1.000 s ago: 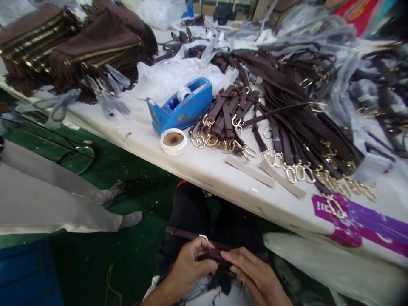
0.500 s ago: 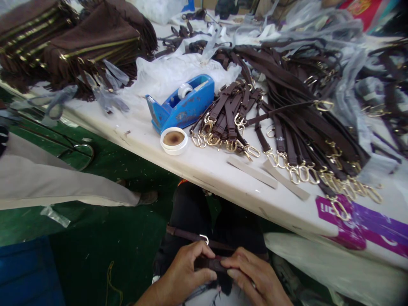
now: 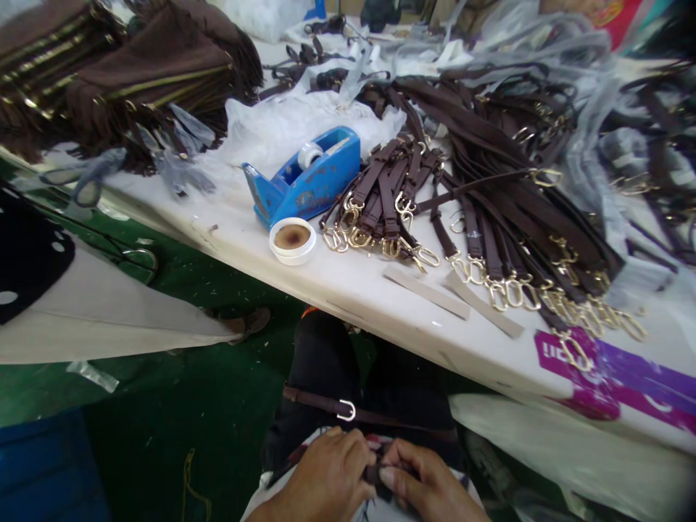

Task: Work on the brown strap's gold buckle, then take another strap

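Close together over my lap, my left hand [image 3: 331, 475] and my right hand [image 3: 421, 478] pinch a short dark brown piece of strap [image 3: 374, 475] between their fingertips. Most of that piece is hidden by the fingers. Just beyond the hands, a brown leather strap [image 3: 315, 399] with a pale metal buckle [image 3: 346, 411] lies across my thighs. On the table ahead is a heap of brown straps with gold clasps [image 3: 386, 188]. To its right a larger bundle of long brown straps [image 3: 505, 196] spreads out, gold clasps toward the front edge.
A blue tape dispenser [image 3: 312, 181] stands behind a white round tub [image 3: 292, 241] of brown paste. Two beige strips [image 3: 427, 292] lie near the table's edge [image 3: 348, 308]. Brown fringed bags [image 3: 146, 72] are stacked at the far left. A person's leg [image 3: 125, 319] is at left.
My left hand has rolled over and closed in, its back now facing up. Both hands are nearer each other around the strap piece. The person at left has leaned further into view.
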`<action>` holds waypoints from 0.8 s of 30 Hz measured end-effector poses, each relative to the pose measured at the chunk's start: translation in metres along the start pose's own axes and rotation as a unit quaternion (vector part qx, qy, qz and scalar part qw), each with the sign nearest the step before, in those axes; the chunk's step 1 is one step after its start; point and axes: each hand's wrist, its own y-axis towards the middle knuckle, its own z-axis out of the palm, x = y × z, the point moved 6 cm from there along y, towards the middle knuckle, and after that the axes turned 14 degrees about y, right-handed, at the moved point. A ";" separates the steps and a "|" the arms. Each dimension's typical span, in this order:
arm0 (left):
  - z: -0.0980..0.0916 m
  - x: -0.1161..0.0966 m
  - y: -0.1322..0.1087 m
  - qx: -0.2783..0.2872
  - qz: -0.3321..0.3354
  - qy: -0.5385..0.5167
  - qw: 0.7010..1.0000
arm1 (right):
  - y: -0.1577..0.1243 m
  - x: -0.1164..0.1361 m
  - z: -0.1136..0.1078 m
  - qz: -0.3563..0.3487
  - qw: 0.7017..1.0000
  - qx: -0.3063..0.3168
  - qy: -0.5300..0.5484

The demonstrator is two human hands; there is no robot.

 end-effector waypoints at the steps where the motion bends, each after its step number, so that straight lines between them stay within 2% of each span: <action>1: 0.002 -0.001 0.000 -0.001 0.003 0.016 1.000 | 0.000 -0.001 0.001 -0.002 1.000 0.000 0.004; 9: 0.018 -0.010 0.003 0.064 0.002 0.057 0.996 | 0.000 -0.005 0.007 -0.019 0.999 0.024 0.023; 15: 0.020 -0.007 0.003 0.080 -0.032 0.007 0.996 | 0.003 0.000 0.015 -0.031 0.998 0.038 0.049; 17: 0.010 -0.002 -0.001 0.082 -0.042 -0.001 0.996 | 0.005 0.009 0.019 -0.041 0.998 0.030 0.020; 20: -0.016 0.010 -0.011 0.065 -0.030 0.054 0.996 | 0.007 0.027 0.022 -0.094 0.990 0.014 -0.105; 22: -0.033 0.025 -0.019 0.046 -0.032 0.131 0.990 | 0.011 0.035 0.019 -0.151 0.971 -0.010 -0.187; 24: -0.042 0.044 -0.027 0.025 -0.043 0.194 0.980 | 0.017 0.035 0.014 -0.200 0.942 -0.034 -0.268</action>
